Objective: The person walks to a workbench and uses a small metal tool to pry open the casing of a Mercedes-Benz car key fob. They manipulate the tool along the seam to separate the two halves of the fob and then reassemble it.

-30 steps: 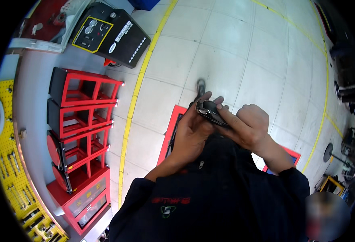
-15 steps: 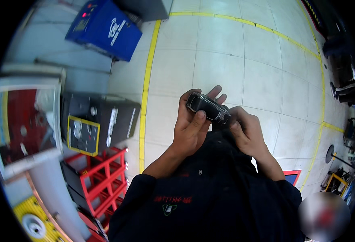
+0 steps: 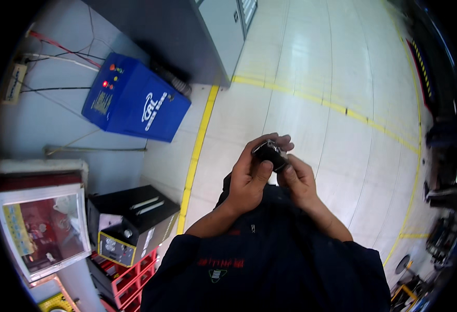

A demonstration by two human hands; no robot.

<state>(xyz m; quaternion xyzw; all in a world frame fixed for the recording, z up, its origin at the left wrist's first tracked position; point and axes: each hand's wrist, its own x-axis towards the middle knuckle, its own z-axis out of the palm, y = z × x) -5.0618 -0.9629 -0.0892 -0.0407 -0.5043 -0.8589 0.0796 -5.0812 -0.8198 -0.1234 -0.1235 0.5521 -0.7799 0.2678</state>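
Both hands are raised in front of my dark jacket, around a small black object (image 3: 271, 154) with a shiny, partly clear-looking rim. Its exact kind does not show. My left hand (image 3: 245, 182) wraps its left side, thumb across the near face and fingers behind the far edge. From the right, my right hand (image 3: 301, 182) grips the lower right end, its thumb pressed on the surface near the left thumb. The fingers cover much of the object's outline.
Left of me stand a blue machine (image 3: 140, 101) with lit buttons, a black equipment box (image 3: 135, 208), a red rack (image 3: 135, 283) and a glass-fronted wall cabinet (image 3: 44, 229). A tall grey cabinet (image 3: 220, 36) rises ahead. Yellow lines (image 3: 200, 143) mark the tiled floor.
My view has shifted forward, so the surroundings sit lower and more of the grey cabinet shows. The black object has turned in my hands, and my right hand has come closer to the left.
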